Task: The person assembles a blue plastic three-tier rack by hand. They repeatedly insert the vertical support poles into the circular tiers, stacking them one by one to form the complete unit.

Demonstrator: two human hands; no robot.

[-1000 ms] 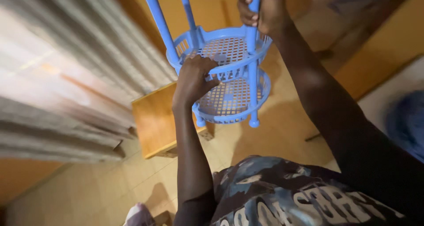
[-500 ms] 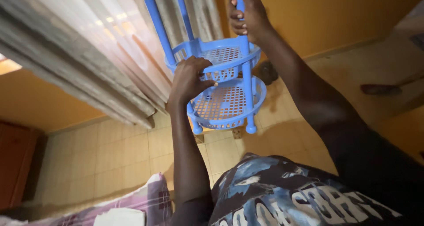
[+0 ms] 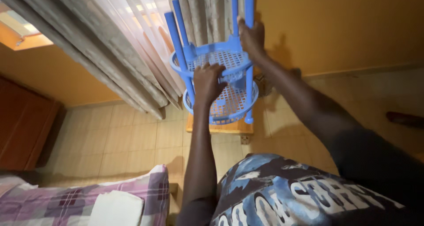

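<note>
1. Floor (image 3: 132, 142): pale beige tiles, in view at lower left and at right.
2. Walls: ochre-yellow wall (image 3: 335, 27) at upper right; grey and sheer curtains (image 3: 123, 45) hang across the upper left and centre.
3. Furnishings: a dark wooden cabinet (image 3: 24, 133) at the left edge; a small wooden table (image 3: 221, 126) below the curtains; a bed with a plaid purple sheet (image 3: 79, 195) and a folded white cloth (image 3: 117, 208) at lower left.
4. Blue plastic rack (image 3: 221, 84): two round perforated tiers joined by upright posts, held in the air, tilted, directly above the wooden table and just in front of the curtains.
5. Left hand (image 3: 207, 82): fingers curled closed over the rim between the tiers, gripping the rack.
6. Right hand (image 3: 252, 38): wrapped closed around a post at the upper tier, gripping it.
</note>
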